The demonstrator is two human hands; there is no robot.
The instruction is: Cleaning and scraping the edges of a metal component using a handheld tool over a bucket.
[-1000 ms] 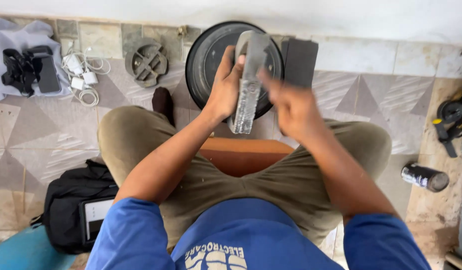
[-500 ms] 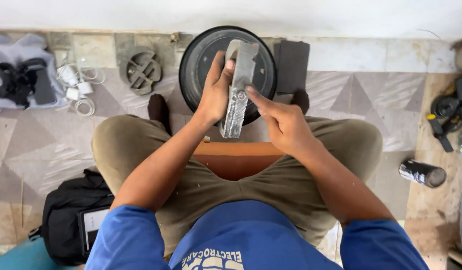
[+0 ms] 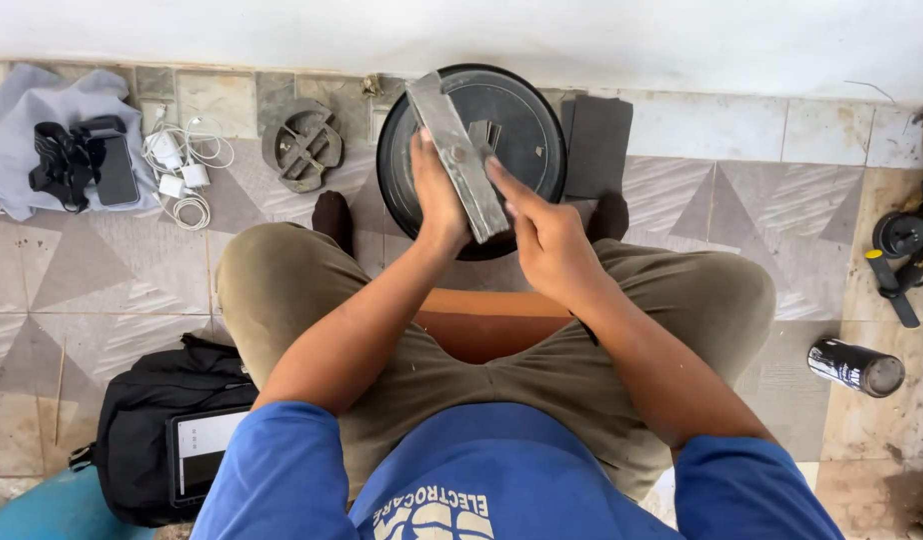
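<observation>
I sit on a low orange stool (image 3: 492,325) with both hands raised over a round black dish-like part (image 3: 527,125) on the tiled floor. My left hand (image 3: 437,195) grips a flat grey metal bar (image 3: 457,150) from behind, holding it tilted with its top end leaning left. My right hand (image 3: 542,235) sits against the bar's lower right edge, index finger stretched along its face. The bar's lower end is hidden between my hands.
A round grey metal bracket (image 3: 302,145) lies left of the dish, a dark flat pad (image 3: 597,145) right of it. White chargers and cables (image 3: 182,165), a grey cloth with black gear (image 3: 62,150), a black bag (image 3: 167,430), a black can (image 3: 857,365) and black tools (image 3: 907,245) surround me.
The bar has swung from leaning right to leaning left in my hands. My right hand has moved down and inward against its lower edge.
</observation>
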